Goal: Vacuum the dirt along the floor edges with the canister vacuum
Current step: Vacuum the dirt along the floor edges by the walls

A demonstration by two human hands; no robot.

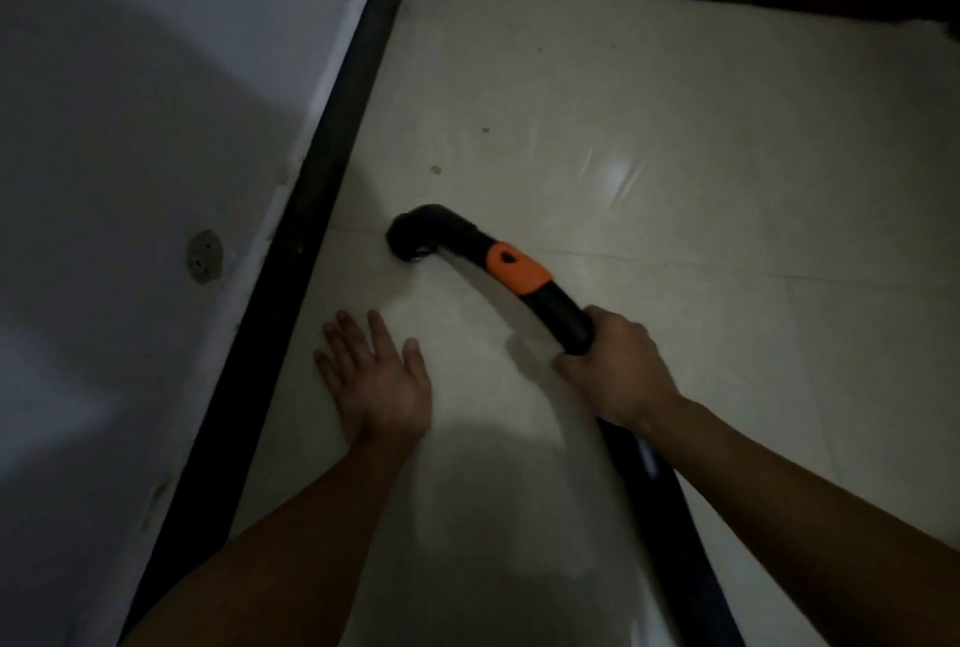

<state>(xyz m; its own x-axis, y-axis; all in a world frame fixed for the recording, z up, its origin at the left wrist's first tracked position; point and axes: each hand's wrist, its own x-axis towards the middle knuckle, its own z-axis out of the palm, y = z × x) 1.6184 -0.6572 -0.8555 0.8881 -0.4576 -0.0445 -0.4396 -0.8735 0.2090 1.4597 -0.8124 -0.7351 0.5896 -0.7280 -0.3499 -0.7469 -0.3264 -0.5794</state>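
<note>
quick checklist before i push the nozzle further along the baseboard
1. Right hand grips the wand: ok, it holds just behind the orange collar.
2. Nozzle mouth down at the floor tile: ok.
3. Nozzle tight against the baseboard: not ok, a strip of tile shows between them.
4. Left hand clear of the nozzle: ok, it is open and nearer the person.
5. Tile ahead free of dirt: not ok, specks lie ahead.
6. Suction running: cannot tell.

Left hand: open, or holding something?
Open. The left hand has its fingers spread straight over the floor, holding nothing; the right hand alone grips the vacuum wand.
</note>
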